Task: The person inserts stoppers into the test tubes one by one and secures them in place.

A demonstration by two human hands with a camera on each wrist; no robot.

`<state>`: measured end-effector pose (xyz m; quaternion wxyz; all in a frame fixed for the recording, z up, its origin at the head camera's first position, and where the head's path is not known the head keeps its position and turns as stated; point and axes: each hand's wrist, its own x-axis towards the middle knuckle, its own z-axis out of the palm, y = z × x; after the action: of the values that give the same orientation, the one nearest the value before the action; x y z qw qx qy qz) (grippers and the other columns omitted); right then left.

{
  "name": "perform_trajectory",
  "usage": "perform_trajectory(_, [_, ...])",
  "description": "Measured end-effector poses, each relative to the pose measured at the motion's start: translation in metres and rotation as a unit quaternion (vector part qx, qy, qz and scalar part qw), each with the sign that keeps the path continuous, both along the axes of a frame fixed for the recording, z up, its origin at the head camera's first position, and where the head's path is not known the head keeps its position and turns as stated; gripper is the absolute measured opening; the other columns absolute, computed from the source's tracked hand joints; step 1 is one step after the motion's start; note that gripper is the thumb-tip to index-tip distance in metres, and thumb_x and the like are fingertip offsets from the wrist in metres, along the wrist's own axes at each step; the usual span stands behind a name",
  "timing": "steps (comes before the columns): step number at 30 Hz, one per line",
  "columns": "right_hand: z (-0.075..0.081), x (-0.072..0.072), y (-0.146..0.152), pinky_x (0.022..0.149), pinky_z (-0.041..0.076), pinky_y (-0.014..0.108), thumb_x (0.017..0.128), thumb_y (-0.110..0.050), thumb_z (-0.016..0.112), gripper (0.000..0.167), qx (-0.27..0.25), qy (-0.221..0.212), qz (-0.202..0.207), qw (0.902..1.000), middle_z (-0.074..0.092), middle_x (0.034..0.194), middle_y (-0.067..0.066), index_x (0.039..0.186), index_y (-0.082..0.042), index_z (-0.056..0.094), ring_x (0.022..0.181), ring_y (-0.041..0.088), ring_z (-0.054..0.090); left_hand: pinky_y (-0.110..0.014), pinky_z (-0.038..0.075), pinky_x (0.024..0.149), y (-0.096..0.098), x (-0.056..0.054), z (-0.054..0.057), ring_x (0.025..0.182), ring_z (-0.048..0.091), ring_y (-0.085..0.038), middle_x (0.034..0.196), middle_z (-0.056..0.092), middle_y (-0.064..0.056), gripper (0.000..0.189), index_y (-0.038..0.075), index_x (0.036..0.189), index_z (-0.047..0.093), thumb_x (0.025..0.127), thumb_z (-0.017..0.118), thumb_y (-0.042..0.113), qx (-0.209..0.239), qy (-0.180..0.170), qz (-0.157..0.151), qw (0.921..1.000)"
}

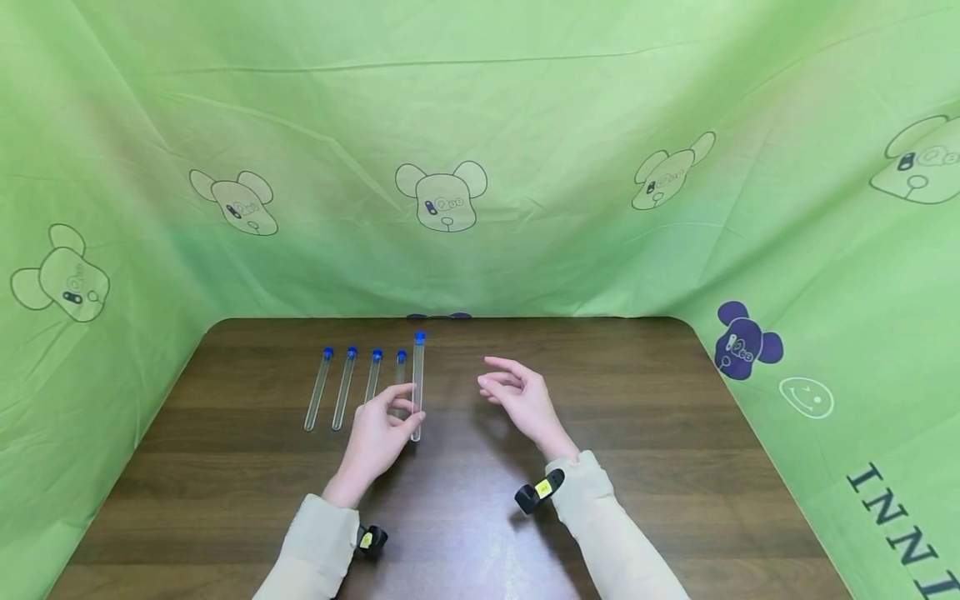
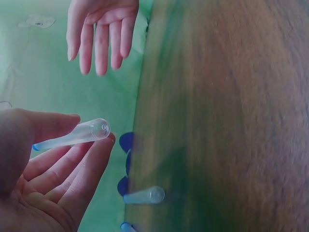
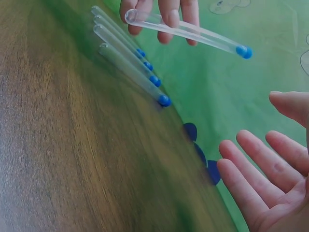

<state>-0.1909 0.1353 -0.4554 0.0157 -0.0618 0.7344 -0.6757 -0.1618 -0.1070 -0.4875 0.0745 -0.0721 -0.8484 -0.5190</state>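
My left hand [image 1: 377, 435] pinches a clear test tube [image 1: 418, 371] with a blue cap between thumb and fingers. In the right wrist view, this tube [image 3: 193, 32] is held up off the table, its capped end pointing toward the green cloth. To its left, several more capped test tubes [image 1: 345, 387] lie side by side in a row on the table, two of them partly hidden by the left hand. My right hand [image 1: 522, 403] hovers to the right of the held tube, apart from it. Its fingers are loosely extended, with nothing in them [image 3: 270, 179].
The brown wooden table [image 1: 645, 517] ends at a green cloth [image 1: 555, 250] printed with bear faces, which hangs behind it and along both sides. Black straps with small boxes [image 1: 538, 492] sit at both wrists, by the light sleeves.
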Motion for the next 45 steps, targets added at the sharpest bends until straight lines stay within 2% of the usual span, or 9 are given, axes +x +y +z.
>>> perform_trajectory(11, [0.001,-0.002,0.007,0.085,0.057,0.039,0.096,-0.003,0.069,0.040,0.016,0.009,-0.017,0.9997,0.071,0.112,0.024,0.134,0.006,0.061,0.103,0.048,0.067,-0.029,0.054,0.057,-0.018,-0.003,0.004,0.064,0.069,-0.012,0.090,0.071,0.000,0.042,0.004,0.127,0.068,0.087,0.080,0.007,-0.013,-0.001,0.021,0.9997])
perform_trajectory(18, [0.005,0.000,0.010,0.094,0.051,0.027,0.097,-0.009,0.070,0.041,0.047,0.031,-0.032,0.9979,0.066,0.125,0.026,0.135,0.005,0.061,0.114,0.032,0.066,-0.027,0.052,0.055,-0.028,-0.006,0.003,0.064,0.070,-0.013,0.089,0.071,-0.002,0.043,0.000,0.126,0.068,0.085,0.080,0.003,-0.018,0.007,0.021,0.9996])
perform_trajectory(28, [0.004,-0.001,0.015,0.102,0.047,0.035,0.097,-0.010,0.071,0.044,0.054,0.038,-0.027,0.9975,0.061,0.133,0.026,0.135,0.007,0.059,0.123,0.037,0.060,-0.028,0.053,0.057,-0.041,-0.007,0.006,0.069,0.072,-0.018,0.092,0.071,-0.006,0.044,0.000,0.129,0.067,0.087,0.079,0.005,-0.040,0.006,0.037,0.9985])
perform_trajectory(32, [0.007,-0.001,0.018,0.106,0.044,0.044,0.096,-0.010,0.072,0.047,0.072,0.049,-0.023,0.9959,0.059,0.136,0.026,0.137,0.009,0.057,0.127,0.042,0.056,-0.027,0.053,0.058,-0.047,-0.005,0.007,0.071,0.071,-0.019,0.093,0.072,-0.006,0.044,0.000,0.129,0.067,0.088,0.079,0.006,-0.051,-0.001,0.046,0.9977])
perform_trajectory(39, [0.009,-0.002,0.026,0.108,0.041,0.050,0.097,-0.010,0.072,0.050,0.088,0.051,-0.025,0.9945,0.056,0.139,0.026,0.139,0.009,0.054,0.129,0.040,0.054,-0.027,0.052,0.058,-0.059,-0.004,0.006,0.070,0.072,-0.018,0.094,0.072,-0.006,0.044,-0.001,0.130,0.066,0.089,0.078,0.008,-0.061,-0.013,0.052,0.9967])
perform_trajectory(45, [-0.018,-0.016,0.035,0.110,0.039,0.048,0.097,-0.015,0.072,0.053,0.081,0.049,-0.030,0.9950,0.055,0.141,0.026,0.141,0.006,0.054,0.131,0.043,0.051,-0.028,0.052,0.058,-0.071,-0.005,0.007,0.074,0.073,-0.023,0.095,0.073,-0.009,0.044,-0.001,0.130,0.066,0.089,0.077,0.008,-0.076,-0.013,0.066,0.9949])
